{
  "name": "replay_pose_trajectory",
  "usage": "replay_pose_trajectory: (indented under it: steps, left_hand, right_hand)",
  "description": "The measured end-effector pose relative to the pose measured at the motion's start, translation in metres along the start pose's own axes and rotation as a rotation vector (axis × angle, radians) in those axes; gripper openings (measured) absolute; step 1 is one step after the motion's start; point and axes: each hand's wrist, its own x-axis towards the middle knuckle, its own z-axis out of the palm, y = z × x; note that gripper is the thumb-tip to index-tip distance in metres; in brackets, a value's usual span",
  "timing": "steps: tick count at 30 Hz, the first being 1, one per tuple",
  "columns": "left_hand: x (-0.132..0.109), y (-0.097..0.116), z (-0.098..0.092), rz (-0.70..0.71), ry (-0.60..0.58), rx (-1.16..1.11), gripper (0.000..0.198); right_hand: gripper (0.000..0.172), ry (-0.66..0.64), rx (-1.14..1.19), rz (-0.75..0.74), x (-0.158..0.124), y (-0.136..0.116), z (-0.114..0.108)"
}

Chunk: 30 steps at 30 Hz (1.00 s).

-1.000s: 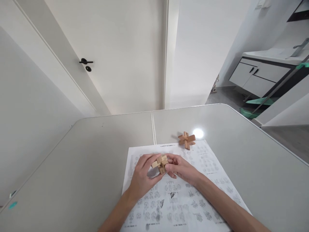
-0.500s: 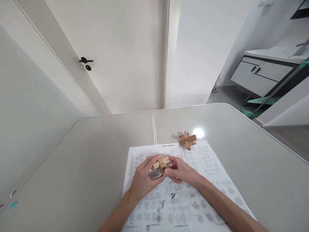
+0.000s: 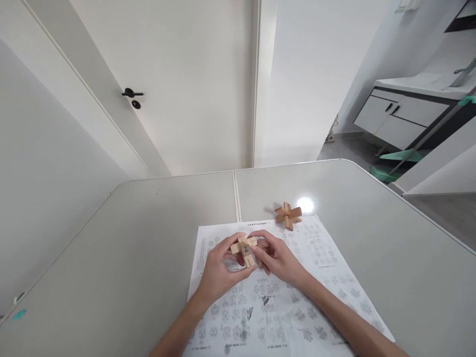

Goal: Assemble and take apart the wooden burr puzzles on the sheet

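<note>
Far out to the left of my left hand (image 3: 217,268), a small teal patch (image 3: 19,314) shows at the edge of the grey counter (image 3: 130,258). Nearer on that side, but well beyond the hand, a black handle (image 3: 132,93) sits on a pale door (image 3: 197,89). Under both my hands lies a large white sheet (image 3: 277,317), covered with rows of small grey printed figures.

My left hand is curled around the left side of a light wooden puzzle (image 3: 244,251), its thumb at the lower end and its fingers along the upper left. The puzzle is between my two hands, held above the sheet, its short blocks crossing each other; a dark mark like a Z shows on the middle block. My right hand (image 3: 281,260) grips it from the other side, thumb pressed against the right of it and index finger arched at the top.

Just beyond my right hand, at the far edge of the sheet, stands a darker brown wooden puzzle (image 3: 288,215) with arms sticking out. Right beside it a bright spot of light (image 3: 305,204) shines on the counter. Far off to the right of that hand is a white cabinet (image 3: 397,116) with black handles, a grey faucet (image 3: 463,74) above it.
</note>
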Motion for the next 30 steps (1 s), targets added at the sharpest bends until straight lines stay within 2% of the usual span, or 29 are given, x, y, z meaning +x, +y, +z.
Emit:
replay_pose_trajectory:
  steps: [4,7,13,24,26,30]
  left_hand:
    - [0.000,0.001,0.000,-0.010,-0.026,-0.044,0.064]
    - [0.000,0.001,0.000,-0.002,-0.049,-0.027,0.064]
    - [0.000,-0.001,-0.002,0.078,-0.041,0.185,0.065]
    - [-0.003,-0.013,-0.001,0.320,0.028,0.366,0.063]
    - [-0.004,-0.012,-0.001,0.297,0.028,0.372,0.062]
    - [-0.002,-0.006,-0.002,0.163,-0.027,0.262,0.062]
  right_hand:
    - [0.027,0.042,-0.167,-0.081,-0.002,-0.004,-0.002]
    - [0.025,0.040,-0.180,-0.102,-0.002,-0.005,-0.003]
    - [0.032,-0.002,-0.154,-0.093,-0.002,-0.007,-0.003]
    - [0.042,-0.036,-0.114,-0.090,-0.001,-0.009,-0.003]
    - [0.044,-0.035,-0.115,-0.086,-0.001,-0.010,-0.003]
    - [0.046,-0.027,-0.093,-0.033,-0.001,-0.011,-0.001]
